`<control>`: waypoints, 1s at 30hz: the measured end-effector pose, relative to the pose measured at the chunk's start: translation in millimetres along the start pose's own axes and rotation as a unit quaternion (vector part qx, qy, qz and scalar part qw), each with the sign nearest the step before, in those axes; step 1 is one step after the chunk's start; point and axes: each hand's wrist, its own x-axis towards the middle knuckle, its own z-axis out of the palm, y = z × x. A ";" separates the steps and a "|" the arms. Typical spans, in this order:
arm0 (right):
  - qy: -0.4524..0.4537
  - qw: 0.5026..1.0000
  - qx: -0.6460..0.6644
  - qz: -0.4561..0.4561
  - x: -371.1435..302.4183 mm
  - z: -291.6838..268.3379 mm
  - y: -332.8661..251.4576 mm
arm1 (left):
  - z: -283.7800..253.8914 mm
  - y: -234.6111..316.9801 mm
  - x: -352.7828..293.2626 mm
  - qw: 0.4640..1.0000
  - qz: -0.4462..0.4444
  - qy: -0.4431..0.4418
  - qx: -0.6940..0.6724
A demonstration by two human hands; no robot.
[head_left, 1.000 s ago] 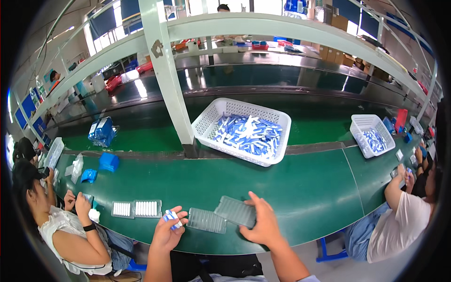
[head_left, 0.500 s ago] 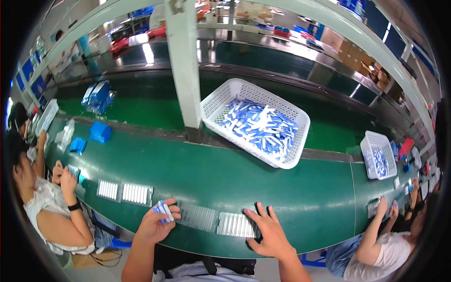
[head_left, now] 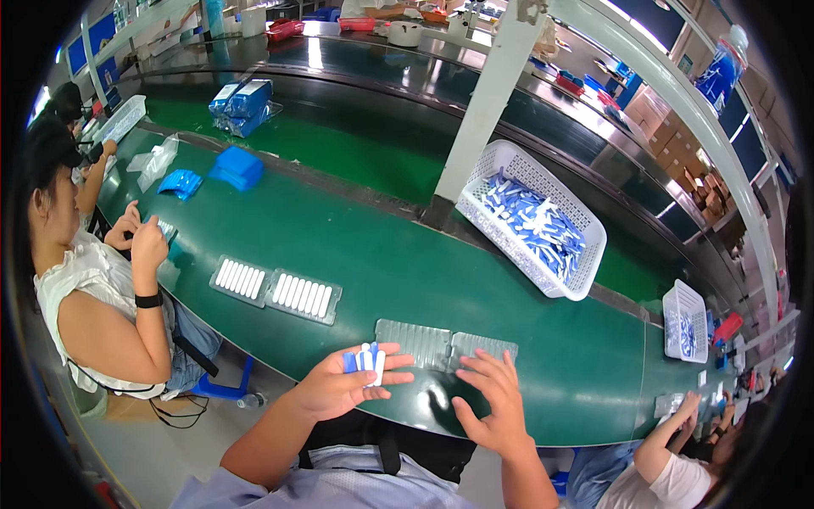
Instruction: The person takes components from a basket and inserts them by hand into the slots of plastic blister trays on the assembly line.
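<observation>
My left hand (head_left: 332,388), palm up, holds a small bunch of flat blue-and-white plastic sticks (head_left: 366,363) under its thumb, with the other fingers stretched to the right. My right hand (head_left: 494,409) is open, fingers spread, at the near edge of a clear ribbed blister tray (head_left: 413,341). Its fingertips overlap the tray's right section; whether they touch it I cannot tell. No sticks show in the tray's slots. To the left lies a similar tray with two sections, and a row of white sticks (head_left: 303,293) fills the slots of each.
A white perforated basket (head_left: 593,222) heaped with blue-and-white sticks stands beyond my hands, beside a white post (head_left: 483,110). Blue packets (head_left: 237,167) lie at the far left. A co-worker (head_left: 102,297) sits left, another (head_left: 653,475) right, near a smaller basket (head_left: 702,310).
My view has swung left, so the scene sits further right. The left fingers have spread out around the sticks. My right hand has shifted from the tray's right end to its near edge.
</observation>
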 end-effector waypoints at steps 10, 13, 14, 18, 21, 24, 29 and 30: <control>-0.063 0.994 0.065 -0.055 54.4 54.7 -54.4 | -9.9 -17.2 -37.9 0.997 -0.067 -0.021 -0.031; -0.065 0.992 0.105 -0.018 54.1 63.7 -49.5 | -18.6 -19.0 -46.7 0.996 -0.072 -0.023 -0.056; -0.052 0.988 0.146 0.027 54.0 65.4 -48.0 | -17.9 -15.9 -49.7 0.996 -0.075 -0.014 -0.041; -0.205 0.931 0.265 0.143 53.9 66.5 -47.1 | -23.3 -18.5 -55.1 0.998 -0.068 0.012 -0.002; -0.201 0.953 0.210 0.087 59.1 64.0 -51.4 | -24.3 -14.6 -52.1 0.996 -0.072 0.020 0.055; -0.049 0.942 0.302 0.140 48.2 58.0 -36.1 | -22.1 -10.1 -47.4 0.993 -0.077 0.019 0.093; -0.027 0.846 0.507 0.163 50.9 47.3 -25.4 | -25.9 -7.7 -50.5 0.994 -0.047 0.066 0.075; -0.040 0.850 0.500 0.161 50.1 45.7 -25.6 | -25.4 -7.9 -50.7 0.993 -0.050 0.085 0.064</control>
